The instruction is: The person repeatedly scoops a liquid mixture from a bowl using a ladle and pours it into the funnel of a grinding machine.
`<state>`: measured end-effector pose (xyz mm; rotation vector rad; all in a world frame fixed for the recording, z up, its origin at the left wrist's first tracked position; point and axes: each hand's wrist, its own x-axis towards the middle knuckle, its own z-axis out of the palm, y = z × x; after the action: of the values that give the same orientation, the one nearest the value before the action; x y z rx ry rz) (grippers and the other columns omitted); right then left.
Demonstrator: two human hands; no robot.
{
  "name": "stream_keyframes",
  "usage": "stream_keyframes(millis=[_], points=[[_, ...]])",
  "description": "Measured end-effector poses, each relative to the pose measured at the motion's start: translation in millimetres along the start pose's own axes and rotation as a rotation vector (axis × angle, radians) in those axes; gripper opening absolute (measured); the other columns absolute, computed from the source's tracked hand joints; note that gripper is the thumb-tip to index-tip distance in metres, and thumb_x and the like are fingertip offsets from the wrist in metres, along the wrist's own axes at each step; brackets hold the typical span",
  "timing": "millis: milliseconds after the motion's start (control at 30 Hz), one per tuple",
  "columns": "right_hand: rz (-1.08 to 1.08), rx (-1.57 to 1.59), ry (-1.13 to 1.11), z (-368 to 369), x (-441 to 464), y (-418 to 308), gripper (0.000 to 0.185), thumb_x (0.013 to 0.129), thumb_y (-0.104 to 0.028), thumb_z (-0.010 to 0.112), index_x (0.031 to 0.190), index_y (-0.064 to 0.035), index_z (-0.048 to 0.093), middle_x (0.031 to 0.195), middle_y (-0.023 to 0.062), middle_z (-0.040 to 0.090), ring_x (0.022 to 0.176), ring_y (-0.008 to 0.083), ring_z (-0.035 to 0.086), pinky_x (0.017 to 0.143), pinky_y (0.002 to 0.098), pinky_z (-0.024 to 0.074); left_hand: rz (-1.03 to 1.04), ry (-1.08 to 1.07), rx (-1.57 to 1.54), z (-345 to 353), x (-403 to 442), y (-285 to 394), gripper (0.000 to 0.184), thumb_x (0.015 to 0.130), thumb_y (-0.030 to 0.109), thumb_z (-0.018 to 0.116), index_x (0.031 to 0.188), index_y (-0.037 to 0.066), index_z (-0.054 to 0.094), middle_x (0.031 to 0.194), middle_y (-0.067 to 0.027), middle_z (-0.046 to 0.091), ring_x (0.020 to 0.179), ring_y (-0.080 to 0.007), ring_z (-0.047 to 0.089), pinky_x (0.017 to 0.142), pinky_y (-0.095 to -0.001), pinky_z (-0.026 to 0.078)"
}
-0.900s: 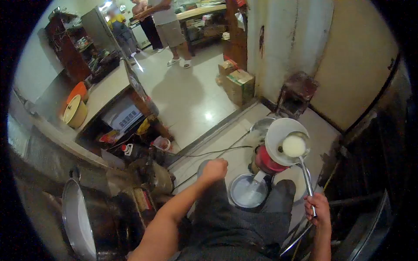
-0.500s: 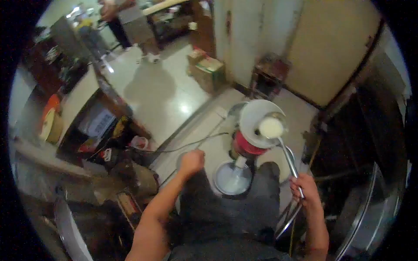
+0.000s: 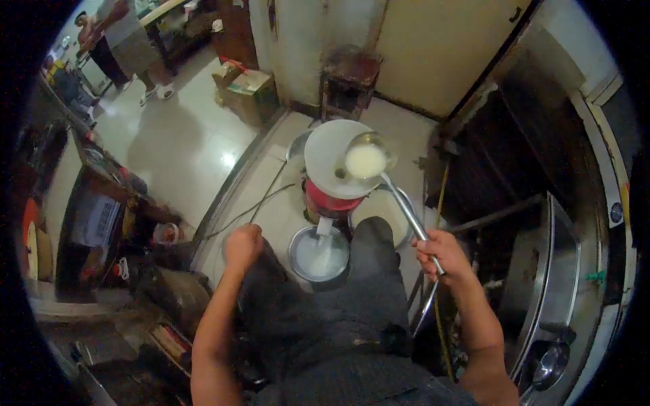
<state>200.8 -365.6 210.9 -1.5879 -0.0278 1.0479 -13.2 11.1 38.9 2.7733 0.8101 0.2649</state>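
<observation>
My right hand is wrapped round the tubular metal handle of a ladle. Pale milky liquid fills the ladle's bowl, held over the wide white hopper of a red-bodied grinding machine. A dark hole shows inside the hopper. From the machine's white spout, pale matter hangs into a metal basin of whitish liquid between my knees. Behind my right knee, another basin with pale contents is partly hidden. My left hand rests as a fist by my left knee, with nothing seen in it.
A dark cable runs across the floor left of the machine. Behind it stand a small wooden stool and a cardboard box. Two people stand at the far left. A metal-edged unit is at my right.
My view has swung right, so the scene sits further left. The ladle, still full, has shifted left over the hopper. My left fist stays closed near my knee.
</observation>
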Motion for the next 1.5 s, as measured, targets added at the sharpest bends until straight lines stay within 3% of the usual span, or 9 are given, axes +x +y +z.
stream_keyframes(millis=[67,133,400,533,1500], points=[[0.026,0.009,0.012,-2,-1,4,0.021,0.089,-0.011,0.057,0.102,0.0050,0.055,0.061,0.0035,0.051,0.036,0.0091,0.043,0.032,0.0245,0.0350,0.027,0.042,-0.056,4,-6,0,0.011,0.080,0.015,0.058,0.079,0.007,0.065,0.082,-0.0140,0.064,0.078,-0.0355,0.063,0.068,-0.0469,0.050],[0.014,-0.023,0.048,-6,1,4,0.015,0.092,-0.014,0.058,0.084,-0.0024,0.053,0.058,0.0031,0.053,0.035,0.0098,0.045,0.030,0.0262,0.0367,-0.005,-0.024,0.019,12,-3,-5,0.010,0.079,0.015,0.059,0.081,0.008,0.065,0.085,-0.0134,0.064,0.079,-0.0358,0.062,0.067,-0.0472,0.050],[-0.020,0.008,0.032,-10,2,4,0.016,0.092,-0.014,0.057,0.097,0.0009,0.057,0.060,0.0018,0.053,0.037,0.0083,0.046,0.033,0.0247,0.0371,0.101,0.115,-0.104,15,-1,-6,0.009,0.078,0.015,0.059,0.078,0.008,0.064,0.082,-0.0140,0.062,0.076,-0.0366,0.062,0.067,-0.0469,0.050],[-0.042,-0.021,0.023,-10,3,4,0.017,0.092,-0.015,0.057,0.099,0.0010,0.057,0.061,0.0018,0.053,0.037,0.0079,0.046,0.032,0.0245,0.0367,0.058,0.043,-0.037,15,0,-8,0.009,0.079,0.015,0.058,0.078,0.007,0.063,0.082,-0.0144,0.062,0.077,-0.0364,0.062,0.067,-0.0473,0.050],[-0.070,-0.072,0.108,-12,20,22,0.020,0.091,-0.015,0.059,0.102,0.0017,0.055,0.061,0.0024,0.052,0.036,0.0083,0.045,0.030,0.0250,0.0357,0.089,0.068,-0.058,30,-3,-14,0.009,0.078,0.013,0.059,0.076,0.006,0.063,0.079,-0.0154,0.062,0.074,-0.0369,0.061,0.065,-0.0485,0.050]])
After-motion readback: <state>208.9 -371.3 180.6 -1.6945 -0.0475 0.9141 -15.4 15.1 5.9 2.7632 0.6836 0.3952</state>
